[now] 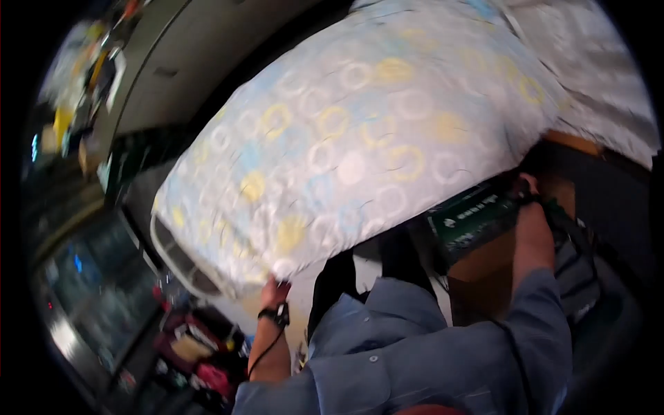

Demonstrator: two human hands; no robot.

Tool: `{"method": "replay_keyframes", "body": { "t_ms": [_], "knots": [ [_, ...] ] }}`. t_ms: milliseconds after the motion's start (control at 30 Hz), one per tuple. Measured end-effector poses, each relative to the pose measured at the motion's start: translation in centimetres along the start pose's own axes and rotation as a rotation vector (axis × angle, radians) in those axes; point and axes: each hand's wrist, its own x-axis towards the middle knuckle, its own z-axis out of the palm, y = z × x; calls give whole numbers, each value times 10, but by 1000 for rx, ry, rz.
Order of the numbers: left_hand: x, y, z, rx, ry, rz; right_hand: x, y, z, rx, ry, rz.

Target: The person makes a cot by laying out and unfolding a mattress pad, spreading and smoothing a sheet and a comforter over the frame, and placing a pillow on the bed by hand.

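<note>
A big pale quilt (360,138) with yellow, white and blue circles spreads in front of me, its near edge running from one hand to the other. My left hand (274,294) is closed on the quilt's near left corner, with a dark band around the wrist. At the near right corner, my right hand (529,187) has its fingers curled at the quilt's edge; its fingertips are partly hidden and dim. Below that hand are a green printed box (470,218) and an open brown cardboard box (487,266).
A white curved rail (180,259) shows under the quilt's left end. Crumpled white bedding (595,69) lies at the far right. Dark red bags and cluttered items (190,342) sit at the lower left. A grey bag (577,270) stands beside my right arm.
</note>
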Motion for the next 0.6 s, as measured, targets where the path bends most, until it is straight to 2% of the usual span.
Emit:
{"method": "replay_keyframes", "body": {
  "t_ms": [67, 133, 167, 233, 267, 333, 433, 467, 500, 567, 600],
  "knots": [
    [-12, 33, 41, -737, 102, -237, -11, -6, 23, 321, -308, 169],
    [-15, 57, 60, -748, -29, -141, 47, -6, 54, 178, -400, -3],
    [-11, 71, 67, -763, -65, -94, 35, -26, 85, -42, -344, -273],
    [-7, 87, 72, -792, -22, -53, -87, -121, 139, 89, -300, -325],
    [-1, 91, 67, -830, -33, -89, -136, -154, 169, 171, -392, -306],
    [19, 75, 45, -935, -102, -150, -225, -186, 233, 49, -648, -418],
    [18, 62, 17, -993, -125, -107, -371, -191, 328, 0, -908, -190],
    [19, 52, 2, -1043, -121, -121, -373, -158, 372, -82, -1132, -227],
    [18, 45, -13, -1090, -121, -135, -426, -153, 393, -198, -1168, -274],
    [31, 20, -51, -1174, -131, -166, -523, -141, 429, -152, -1349, 7],
    [37, 8, -73, -1229, -150, -151, -568, -137, 457, -389, -1348, 97]
  ]
}}
